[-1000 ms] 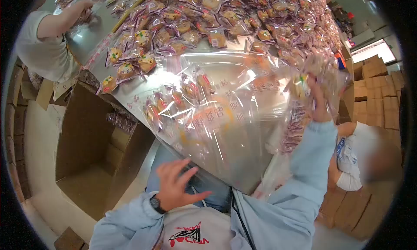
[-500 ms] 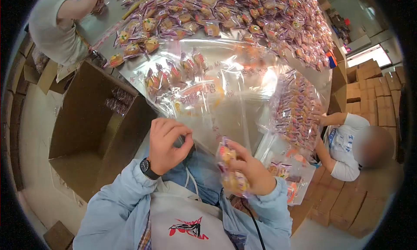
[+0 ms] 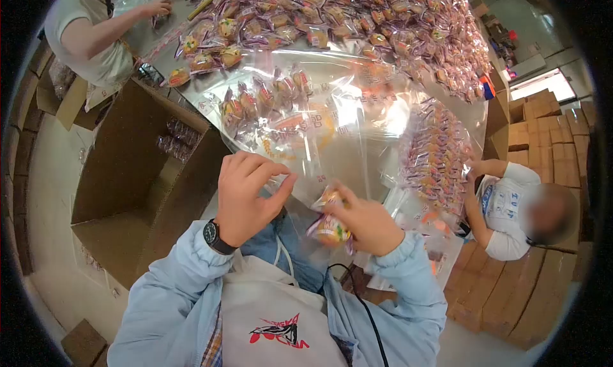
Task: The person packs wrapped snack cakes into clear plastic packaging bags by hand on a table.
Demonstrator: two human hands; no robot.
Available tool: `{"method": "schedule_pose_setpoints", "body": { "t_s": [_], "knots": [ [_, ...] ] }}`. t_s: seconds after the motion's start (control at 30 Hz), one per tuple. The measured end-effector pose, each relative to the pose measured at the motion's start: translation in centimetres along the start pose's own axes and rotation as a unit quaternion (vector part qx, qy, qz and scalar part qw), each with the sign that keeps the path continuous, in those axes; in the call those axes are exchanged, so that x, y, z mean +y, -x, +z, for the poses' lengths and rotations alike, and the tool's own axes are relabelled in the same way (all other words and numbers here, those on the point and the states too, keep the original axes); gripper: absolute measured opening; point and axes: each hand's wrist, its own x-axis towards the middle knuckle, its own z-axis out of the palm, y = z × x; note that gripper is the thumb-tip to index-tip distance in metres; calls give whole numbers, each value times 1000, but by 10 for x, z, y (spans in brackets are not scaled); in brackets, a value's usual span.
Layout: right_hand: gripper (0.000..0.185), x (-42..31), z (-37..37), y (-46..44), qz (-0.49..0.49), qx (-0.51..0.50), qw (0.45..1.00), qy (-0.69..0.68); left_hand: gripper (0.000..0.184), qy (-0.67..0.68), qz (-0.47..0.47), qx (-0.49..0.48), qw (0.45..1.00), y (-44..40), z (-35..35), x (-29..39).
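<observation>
currently, the packs have moved in closer to the left hand, and the right hand carries them. this change sets the wrapped packs just short of the near edge of the printed plastic film, within easy reach of both hands.

right hand: partly closed, fingers and thumb bent around the packs; the grip appears secure. the exact count in the grip cannot be confirmed, as the fingers cover part of it.

left hand: raised beside the packs, thumb and forefinger curled until their tips nearly meet, the other fingers loosely bent. it is at the near edge of the film; whether any film is pinched cannot be told. a black watch sits at its wrist.

beyond the left hand, a short row of packs shows through the film on the bench. beyond the right hand and to its outer side lies a bundle of packs in close rows, with a co-worker's arm at its outer edge. farther ahead of both hands is a loose heap of packs. an open carton stands outward of the left hand.
</observation>
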Motion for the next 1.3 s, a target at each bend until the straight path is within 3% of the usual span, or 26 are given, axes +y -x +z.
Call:
{"method": "schedule_pose_setpoints", "body": {
  "t_s": [0.17,0.27,0.4,0.5,0.6,0.73,0.8,0.9,1.0,1.2,1.3],
  "knots": [
    [62,2,-5,-20,153,182,959,157,23,22,-24,-13,999,10,1,-5],
    [52,0,-8,-28,185,222,937,197,35,-18,-37,-54,998,9,-2,-2],
    [46,2,26,-28,61,156,965,202,46,-116,47,-135,983,-22,-10,19],
    [45,-4,27,-22,60,175,962,199,36,-176,120,-165,963,-31,15,20],
    [43,-1,31,-14,9,165,963,215,22,-225,77,-276,931,-40,22,19],
    [42,-5,47,-12,-9,190,955,227,8,-202,59,-120,970,-52,23,17],
    [45,-11,42,-21,-5,209,951,229,8,-152,24,-102,983,-55,26,21],
    [58,-26,30,-38,81,152,972,162,10,-95,6,-76,993,-57,30,27],
    [74,-25,28,-61,173,198,956,-130,12,-48,30,-28,998,-59,32,27],
    [83,2,32,-88,139,284,939,-135,23,-7,86,22,996,-46,36,11],
    [77,39,43,-104,43,308,911,-272,28,28,80,23,996,-38,43,12]
  ]
}}
